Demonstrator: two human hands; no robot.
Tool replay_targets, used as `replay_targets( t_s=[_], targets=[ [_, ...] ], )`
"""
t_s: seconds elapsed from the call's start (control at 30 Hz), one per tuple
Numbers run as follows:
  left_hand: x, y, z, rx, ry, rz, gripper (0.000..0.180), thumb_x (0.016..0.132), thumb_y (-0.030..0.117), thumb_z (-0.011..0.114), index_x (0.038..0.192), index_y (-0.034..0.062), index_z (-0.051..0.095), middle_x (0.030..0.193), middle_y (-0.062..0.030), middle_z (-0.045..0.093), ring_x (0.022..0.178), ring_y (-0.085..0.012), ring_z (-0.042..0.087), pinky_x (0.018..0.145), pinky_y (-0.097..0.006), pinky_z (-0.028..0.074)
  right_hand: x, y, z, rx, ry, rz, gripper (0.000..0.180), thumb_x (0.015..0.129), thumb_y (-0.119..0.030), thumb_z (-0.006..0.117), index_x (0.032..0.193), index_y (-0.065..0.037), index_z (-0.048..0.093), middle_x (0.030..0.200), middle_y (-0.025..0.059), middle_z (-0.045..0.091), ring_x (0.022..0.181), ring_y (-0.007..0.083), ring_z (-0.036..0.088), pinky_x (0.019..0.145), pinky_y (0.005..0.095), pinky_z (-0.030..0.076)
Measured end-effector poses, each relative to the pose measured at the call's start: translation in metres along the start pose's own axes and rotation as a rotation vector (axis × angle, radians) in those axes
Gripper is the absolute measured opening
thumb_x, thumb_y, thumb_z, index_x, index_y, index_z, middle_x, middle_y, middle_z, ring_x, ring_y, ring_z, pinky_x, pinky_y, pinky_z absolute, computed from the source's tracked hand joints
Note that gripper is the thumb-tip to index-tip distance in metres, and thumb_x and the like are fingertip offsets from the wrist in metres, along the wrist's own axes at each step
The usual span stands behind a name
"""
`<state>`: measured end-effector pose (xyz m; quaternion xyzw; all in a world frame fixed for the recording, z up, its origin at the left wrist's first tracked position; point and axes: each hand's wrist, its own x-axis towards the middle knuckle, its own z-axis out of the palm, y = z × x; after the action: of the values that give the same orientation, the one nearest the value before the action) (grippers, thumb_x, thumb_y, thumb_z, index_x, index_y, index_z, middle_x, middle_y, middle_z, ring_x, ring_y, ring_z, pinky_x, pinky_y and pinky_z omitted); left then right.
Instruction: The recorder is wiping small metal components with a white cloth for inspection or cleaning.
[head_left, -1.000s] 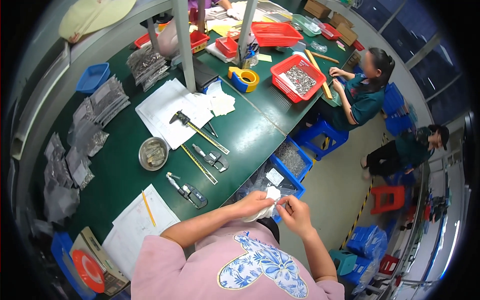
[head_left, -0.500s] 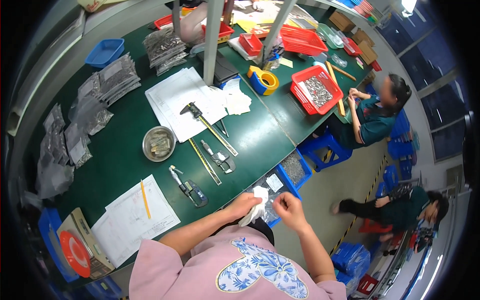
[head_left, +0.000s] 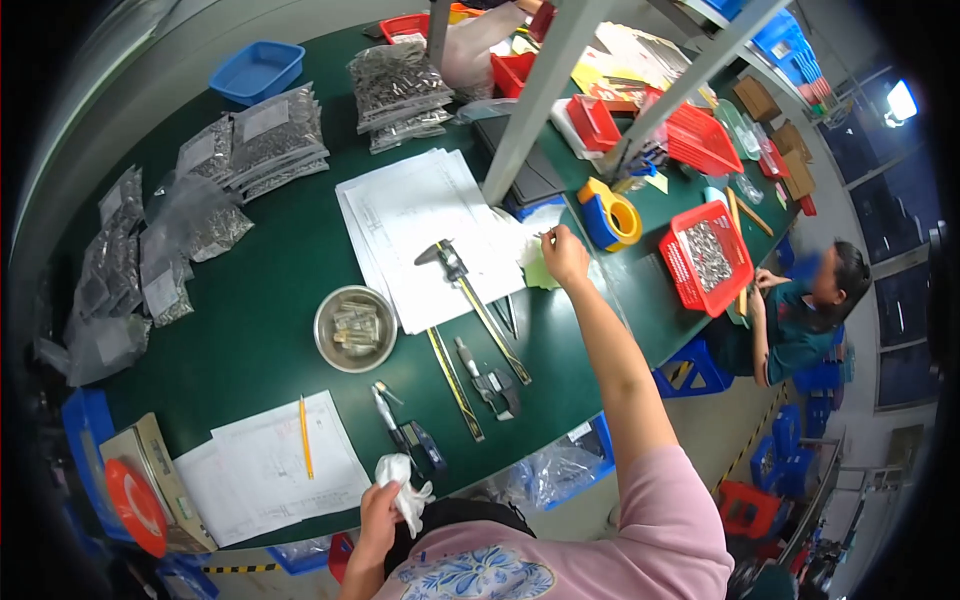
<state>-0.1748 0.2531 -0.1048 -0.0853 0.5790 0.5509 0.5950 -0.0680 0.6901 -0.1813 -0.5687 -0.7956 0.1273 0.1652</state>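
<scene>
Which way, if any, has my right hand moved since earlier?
Yes: your right hand has moved forward over the green tabletop, much nearer the yellow-and-blue tape dispenser.

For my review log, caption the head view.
Left hand holds white cloth, right hand at paper slips near a tape dispenser.

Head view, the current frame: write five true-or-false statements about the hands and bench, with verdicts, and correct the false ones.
1. The left hand holds a crumpled white cloth. True.
2. The right hand grips the same cloth. False: it is well apart from it, near the yellow-and-blue tape dispenser.
3. The metal bowl is empty. False: it has small pieces in it.
4. The yellow pencil lies on paper sheets. True.
5. The red basket stands left of the caliper. False: it stands to the right.
</scene>
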Motion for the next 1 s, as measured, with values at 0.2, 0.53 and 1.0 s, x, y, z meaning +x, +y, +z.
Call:
replay_targets(
  t_s=[0.2, 0.53, 1.0],
  targets=[
    [0.002, 0.004, 0.0, -0.102, 0.092, 0.038, 0.021, 0.078, 0.024, 0.044, 0.073, 0.0049, 0.051, 0.054, 0.0044, 0.042, 0.039, -0.0018, 0.032, 0.035, -0.016, 0.021, 0.022, -0.006, 0.017, -0.24, -0.065, -0.19, 0.019, 0.074, -0.024, 0.045, 0.079, -0.007, 0.047, 0.068, 0.0144, 0.057, 0.062, 0.0321, 0.055, 0.055, 0.0425, 0.043],
    [0.011, 0.004, 0.017, -0.119, 0.06, 0.036, 0.02, 0.077, 0.023, 0.046, 0.071, 0.0048, 0.051, 0.051, 0.0052, 0.038, 0.039, -0.0023, 0.031, 0.035, -0.016, 0.021, 0.008, -0.018, 0.01, 0.138, -0.147, -0.039, 0.017, 0.073, -0.026, 0.051, 0.079, -0.01, 0.053, 0.07, 0.0118, 0.058, 0.067, 0.0295, 0.056, 0.059, 0.0378, 0.043],
    [0.011, -0.003, 0.023, -0.208, -0.095, 0.012, 0.022, 0.079, 0.025, 0.043, 0.076, 0.0054, 0.05, 0.052, 0.0053, 0.037, 0.039, -0.0031, 0.029, 0.035, -0.017, 0.023, -0.073, -0.007, -0.023, 0.057, -0.101, 0.039, 0.025, 0.07, -0.029, 0.057, 0.083, -0.008, 0.055, 0.065, 0.0086, 0.056, 0.06, 0.0226, 0.054, 0.053, 0.0338, 0.041]
  ],
)
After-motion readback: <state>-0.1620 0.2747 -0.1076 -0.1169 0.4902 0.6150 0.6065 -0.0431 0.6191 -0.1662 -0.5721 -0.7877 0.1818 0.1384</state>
